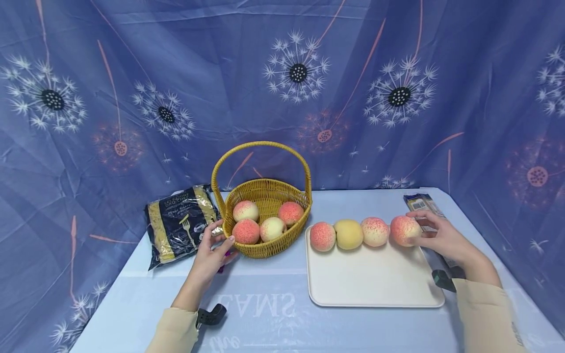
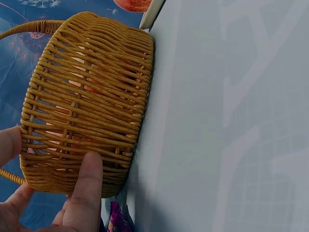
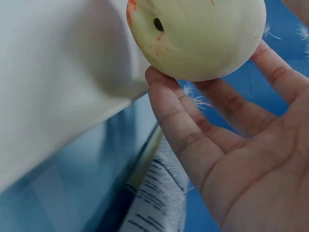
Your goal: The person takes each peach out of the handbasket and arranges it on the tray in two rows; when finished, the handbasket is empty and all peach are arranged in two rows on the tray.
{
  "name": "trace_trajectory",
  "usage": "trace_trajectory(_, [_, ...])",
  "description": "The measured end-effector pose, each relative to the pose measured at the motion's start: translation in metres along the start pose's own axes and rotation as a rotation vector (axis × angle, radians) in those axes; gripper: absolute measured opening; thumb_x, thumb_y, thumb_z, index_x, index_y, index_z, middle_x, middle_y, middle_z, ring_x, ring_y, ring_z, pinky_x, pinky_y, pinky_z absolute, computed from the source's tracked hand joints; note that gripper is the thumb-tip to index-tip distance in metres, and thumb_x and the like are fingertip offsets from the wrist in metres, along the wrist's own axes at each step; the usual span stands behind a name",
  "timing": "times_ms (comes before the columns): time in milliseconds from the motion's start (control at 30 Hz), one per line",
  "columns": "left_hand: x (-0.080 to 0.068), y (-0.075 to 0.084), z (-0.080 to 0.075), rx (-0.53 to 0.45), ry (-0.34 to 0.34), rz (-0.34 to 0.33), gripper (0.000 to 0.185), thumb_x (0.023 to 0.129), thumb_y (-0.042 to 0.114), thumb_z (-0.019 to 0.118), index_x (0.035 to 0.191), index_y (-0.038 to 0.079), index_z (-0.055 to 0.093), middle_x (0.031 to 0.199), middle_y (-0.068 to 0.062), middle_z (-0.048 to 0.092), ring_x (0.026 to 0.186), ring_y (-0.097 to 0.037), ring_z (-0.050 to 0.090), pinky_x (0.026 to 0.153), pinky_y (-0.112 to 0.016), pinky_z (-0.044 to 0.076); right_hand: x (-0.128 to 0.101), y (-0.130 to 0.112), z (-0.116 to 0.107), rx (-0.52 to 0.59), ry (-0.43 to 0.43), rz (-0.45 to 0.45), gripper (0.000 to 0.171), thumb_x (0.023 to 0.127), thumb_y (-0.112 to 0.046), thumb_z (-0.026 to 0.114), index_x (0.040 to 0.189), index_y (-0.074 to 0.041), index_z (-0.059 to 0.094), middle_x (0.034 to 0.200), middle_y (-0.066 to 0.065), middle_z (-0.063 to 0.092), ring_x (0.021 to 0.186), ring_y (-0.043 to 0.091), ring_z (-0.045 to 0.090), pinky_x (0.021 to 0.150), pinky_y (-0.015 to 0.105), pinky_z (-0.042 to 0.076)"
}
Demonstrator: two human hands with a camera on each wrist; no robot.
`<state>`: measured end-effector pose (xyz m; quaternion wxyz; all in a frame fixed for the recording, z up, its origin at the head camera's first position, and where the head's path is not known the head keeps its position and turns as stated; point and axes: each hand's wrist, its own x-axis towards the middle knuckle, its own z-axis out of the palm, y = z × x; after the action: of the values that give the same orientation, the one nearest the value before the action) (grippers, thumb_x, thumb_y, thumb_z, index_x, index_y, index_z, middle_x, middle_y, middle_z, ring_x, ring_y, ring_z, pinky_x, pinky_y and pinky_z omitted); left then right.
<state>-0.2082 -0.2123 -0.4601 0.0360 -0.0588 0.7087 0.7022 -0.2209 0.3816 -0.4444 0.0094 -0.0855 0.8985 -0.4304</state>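
Observation:
A woven yellow basket (image 1: 265,252) with a hoop handle holds several pink-and-cream peaches (image 1: 260,223). My left hand (image 1: 222,233) rests against its left wall; in the left wrist view straight fingers (image 2: 89,183) press on the basket's weave (image 2: 87,96). To the right lies a white tray (image 1: 371,279) with a row of peaches along its far edge. My right hand (image 1: 417,225) holds the rightmost peach (image 1: 403,229) at the tray's far right corner. The right wrist view shows the peach's pale underside (image 3: 198,34) on my fingertips (image 3: 164,92), beside the tray's edge (image 3: 58,72).
A dark bag of pasta (image 1: 176,225) lies left of the basket. A narrow printed packet (image 1: 421,202) lies under my right hand, along the tray's right side. Something small and purple (image 2: 118,220) sits under my left hand. A blue dandelion-print cloth hangs behind the table.

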Motion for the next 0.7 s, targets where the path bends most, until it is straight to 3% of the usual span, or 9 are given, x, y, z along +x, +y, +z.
trace_trajectory(133, [-0.0004, 0.0002, 0.0003, -0.003, 0.000, -0.001, 0.064, 0.111, 0.009, 0.058, 0.166, 0.023, 0.027, 0.144, -0.019, 0.043, 0.107, -0.009, 0.069, 0.104, -0.044, 0.066, 0.0030, 0.0042, 0.0035, 0.003, -0.029, 0.026, 0.073, 0.092, -0.019, 0.087, 0.151, -0.004, 0.049, 0.149, 0.024, 0.053, 0.112, 0.007, 0.062, 0.085, 0.015, 0.060])
trace_trajectory(300, [-0.0004, 0.0000, 0.0002, -0.004, -0.001, 0.000, 0.064, 0.111, 0.009, 0.058, 0.166, 0.024, 0.027, 0.145, -0.019, 0.042, 0.107, -0.009, 0.069, 0.103, -0.043, 0.066, 0.0052, 0.0072, 0.0062, 0.010, -0.047, 0.046, 0.073, 0.092, -0.019, 0.087, 0.152, -0.004, 0.047, 0.152, 0.026, 0.051, 0.116, 0.015, 0.063, 0.086, 0.018, 0.060])
trace_trajectory(600, [0.0002, -0.0004, -0.0001, -0.007, 0.000, -0.007, 0.064, 0.112, 0.009, 0.057, 0.166, 0.025, 0.027, 0.144, -0.018, 0.042, 0.107, -0.008, 0.069, 0.104, -0.043, 0.066, 0.0078, 0.0073, 0.0082, 0.009, -0.023, -0.017, 0.069, 0.090, -0.012, 0.086, 0.148, -0.002, 0.052, 0.140, 0.016, 0.061, 0.109, -0.009, 0.059, 0.085, 0.013, 0.057])
trace_trajectory(700, [0.0001, -0.0001, -0.0001, -0.005, 0.001, -0.008, 0.064, 0.112, 0.009, 0.057, 0.166, 0.025, 0.027, 0.144, -0.018, 0.042, 0.107, -0.008, 0.069, 0.104, -0.044, 0.066, 0.0091, 0.0074, 0.0083, 0.012, -0.035, -0.008, 0.070, 0.090, -0.012, 0.086, 0.150, -0.001, 0.050, 0.144, 0.019, 0.059, 0.110, -0.011, 0.056, 0.086, 0.012, 0.056])
